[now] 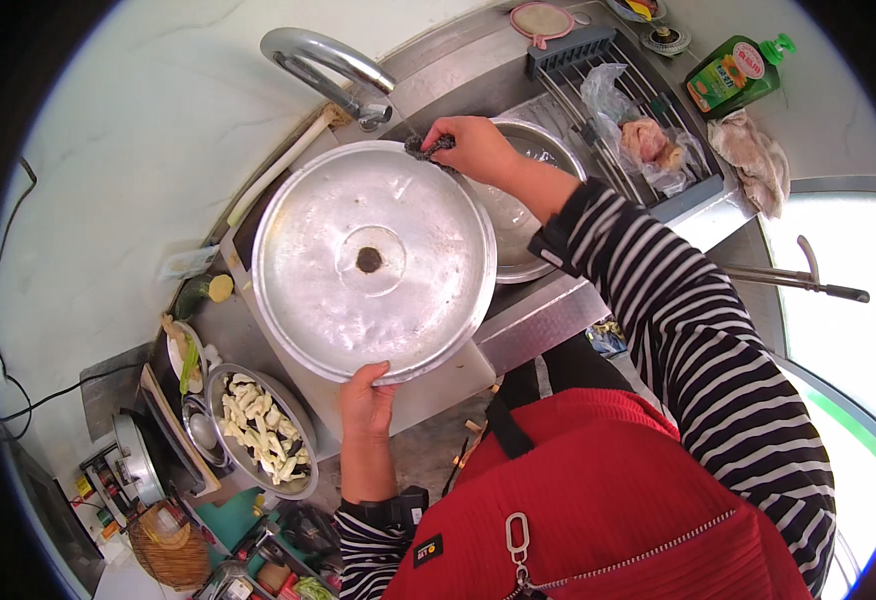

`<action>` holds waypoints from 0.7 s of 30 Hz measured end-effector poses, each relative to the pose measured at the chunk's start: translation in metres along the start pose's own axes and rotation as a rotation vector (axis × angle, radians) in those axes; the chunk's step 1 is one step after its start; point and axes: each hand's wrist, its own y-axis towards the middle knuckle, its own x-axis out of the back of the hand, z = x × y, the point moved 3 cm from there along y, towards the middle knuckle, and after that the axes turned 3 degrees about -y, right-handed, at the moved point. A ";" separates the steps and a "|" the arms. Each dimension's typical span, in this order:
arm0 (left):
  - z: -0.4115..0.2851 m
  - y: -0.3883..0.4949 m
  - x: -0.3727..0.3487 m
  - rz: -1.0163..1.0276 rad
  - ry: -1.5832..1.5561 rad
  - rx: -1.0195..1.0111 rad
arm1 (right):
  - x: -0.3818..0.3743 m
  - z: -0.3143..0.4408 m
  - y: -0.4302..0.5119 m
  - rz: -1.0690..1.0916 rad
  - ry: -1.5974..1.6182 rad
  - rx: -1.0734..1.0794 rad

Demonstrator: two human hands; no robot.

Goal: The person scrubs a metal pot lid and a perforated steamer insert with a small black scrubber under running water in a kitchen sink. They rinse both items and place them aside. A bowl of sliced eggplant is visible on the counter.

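A large round aluminium pot lid (pixel 310 225), with a dark spot at its centre, is held over the sink edge and a white cutting board (pixel 438 394). My left hand (pixel 369 401) grips its near rim, thumb on the upper face. Between the fingers of my right hand (pixel 479 150) is a dark steel wool scrubber (pixel 429 147), pressed at the lid's far rim. Below and to the right, a metal basin (pixel 517 232) holding water stands in the sink, partly hidden by the lid and my right arm. The chrome faucet (pixel 325 60) arches above the far rim.
A drying rack (pixel 610 112) carries raw meat (pixel 648 142) in a plastic bag. Beside it stand a green soap bottle (pixel 734 75) and a cloth (pixel 749 161). At left are a bowl of cut eggplant (pixel 265 427), a leek (pixel 280 169) and a wicker basket (pixel 168 551).
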 end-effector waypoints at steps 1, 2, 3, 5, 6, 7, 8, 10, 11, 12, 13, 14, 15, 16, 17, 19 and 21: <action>0.003 0.002 0.001 0.013 0.014 0.019 | 0.002 -0.003 0.003 0.006 -0.019 0.034; 0.006 0.004 0.003 0.008 -0.015 0.026 | 0.004 -0.008 0.003 0.015 -0.041 0.073; 0.007 0.006 0.003 0.021 -0.001 0.001 | 0.006 -0.019 0.002 0.001 -0.141 -0.026; 0.012 0.006 0.003 0.007 0.000 -0.021 | 0.013 -0.048 -0.003 -0.029 -0.357 -0.225; 0.014 0.005 0.003 -0.019 0.014 -0.012 | 0.009 -0.066 -0.005 0.170 -0.535 -0.260; 0.016 0.004 0.001 -0.031 0.019 0.001 | 0.005 -0.087 -0.005 0.373 -0.725 -0.289; 0.016 0.003 -0.002 -0.046 0.018 0.014 | 0.001 -0.107 -0.006 0.423 -0.792 -0.300; 0.018 0.001 -0.009 -0.042 0.034 -0.026 | -0.016 -0.149 -0.012 0.530 -0.923 -0.252; 0.019 0.001 -0.013 -0.015 0.022 -0.054 | -0.023 -0.172 -0.018 0.523 -0.916 -0.375; 0.021 0.001 -0.016 -0.062 0.038 -0.047 | -0.031 -0.191 -0.025 0.405 -0.930 -0.424; 0.022 0.002 -0.018 -0.080 0.038 -0.047 | -0.044 -0.207 -0.036 0.406 -0.827 -0.465; 0.023 0.002 -0.021 -0.108 0.031 -0.041 | -0.050 -0.219 -0.039 0.330 -0.752 -0.470; 0.023 0.003 -0.024 -0.098 0.040 -0.063 | -0.060 -0.223 -0.040 0.566 -0.822 -0.347; 0.023 0.005 -0.026 -0.100 0.041 -0.080 | -0.061 -0.225 -0.042 0.670 -0.867 -0.423; 0.023 0.005 -0.028 -0.107 0.038 -0.093 | -0.060 -0.218 -0.049 0.782 -0.915 -0.500; 0.023 0.005 -0.034 -0.103 0.020 -0.136 | -0.044 -0.177 -0.041 0.730 -0.764 -0.497; 0.023 0.008 -0.040 -0.092 -0.022 -0.139 | -0.021 -0.108 -0.047 0.485 -0.558 -0.348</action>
